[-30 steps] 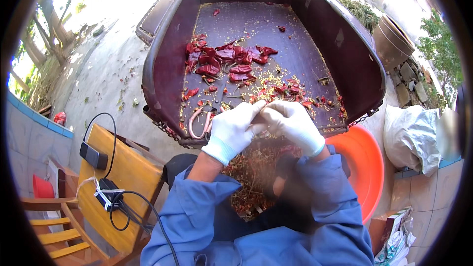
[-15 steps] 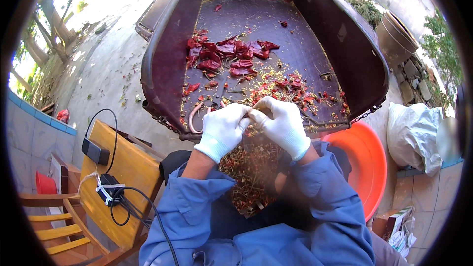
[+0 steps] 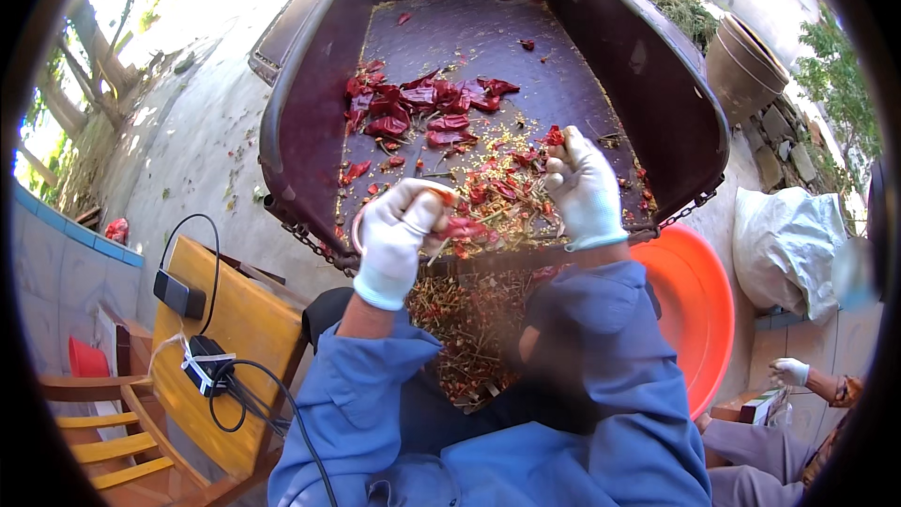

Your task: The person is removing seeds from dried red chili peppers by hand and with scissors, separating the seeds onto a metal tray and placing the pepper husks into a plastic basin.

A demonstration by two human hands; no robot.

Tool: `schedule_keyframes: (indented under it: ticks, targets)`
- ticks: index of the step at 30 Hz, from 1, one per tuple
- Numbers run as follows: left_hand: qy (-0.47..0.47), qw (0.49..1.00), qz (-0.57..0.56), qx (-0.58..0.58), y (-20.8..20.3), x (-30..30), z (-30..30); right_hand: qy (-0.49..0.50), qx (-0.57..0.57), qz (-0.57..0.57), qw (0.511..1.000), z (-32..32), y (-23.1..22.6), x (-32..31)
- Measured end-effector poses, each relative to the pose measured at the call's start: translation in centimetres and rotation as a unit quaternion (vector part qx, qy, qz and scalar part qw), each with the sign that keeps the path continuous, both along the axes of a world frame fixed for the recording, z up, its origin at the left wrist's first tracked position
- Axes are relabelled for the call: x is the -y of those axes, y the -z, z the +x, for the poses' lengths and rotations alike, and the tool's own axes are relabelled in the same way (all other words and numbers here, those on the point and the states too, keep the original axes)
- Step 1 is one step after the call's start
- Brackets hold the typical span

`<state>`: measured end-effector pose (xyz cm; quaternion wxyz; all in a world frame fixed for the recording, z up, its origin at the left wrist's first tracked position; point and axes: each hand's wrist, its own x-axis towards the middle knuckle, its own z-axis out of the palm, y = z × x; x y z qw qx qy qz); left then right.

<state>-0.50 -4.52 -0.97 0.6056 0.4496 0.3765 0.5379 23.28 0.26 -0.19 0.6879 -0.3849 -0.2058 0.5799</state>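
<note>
Head view: a dark maroon cart bed (image 3: 488,33) stretches out ahead of you, its near edge passing beneath your gloves. At your left stands a yellow wooden surface (image 3: 239,314); at the far right sits a white sack (image 3: 784,249), with an orange basin (image 3: 699,319) beside your right forearm. Between your knees lies a heap of dry stems and scraps (image 3: 465,333).

Your left hand (image 3: 392,230), white-gloved, has its fingers curled tight on an orange-red pepper piece (image 3: 445,193) above the cart's near end. Your right hand (image 3: 584,186), gloved alike and well apart from it, has bent fingers with a red scrap (image 3: 554,136) at their tips; whether they grip it, you cannot tell. At lower right, another person's gloved hand (image 3: 790,372) shows.

Dried red peppers (image 3: 422,99) lie clustered on the cart floor beyond your hands, left of centre. Pale yellow seeds (image 3: 507,150), the smallest things in sight, speckle the floor among torn bits.
</note>
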Motion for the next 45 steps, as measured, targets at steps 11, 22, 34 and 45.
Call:
schedule_keyframes:
  ticks: [11, 22, 34, 45]
  targets:
    - [0.043, 0.97, -0.002, 0.239, 1.7, -2.1, -3.5, -0.264, 0.406, -0.027, 0.874, 0.4, -1.1, 3.2]
    - [0.013, 0.992, -0.003, -0.127, 0.1, -0.5, 0.1, -0.109, 0.499, 0.053, 0.858, -3.5, 0.4, 3.2]
    - [-0.059, 0.87, 0.213, -0.441, 1.5, -0.1, 1.1, -0.023, 0.623, 0.198, 0.756, -5.6, 1.0, 4.5]
    - [-0.005, 0.999, -0.037, -0.018, 0.1, 0.7, 1.4, -0.253, 0.171, 0.0, 0.952, -4.9, 0.0, 4.8]
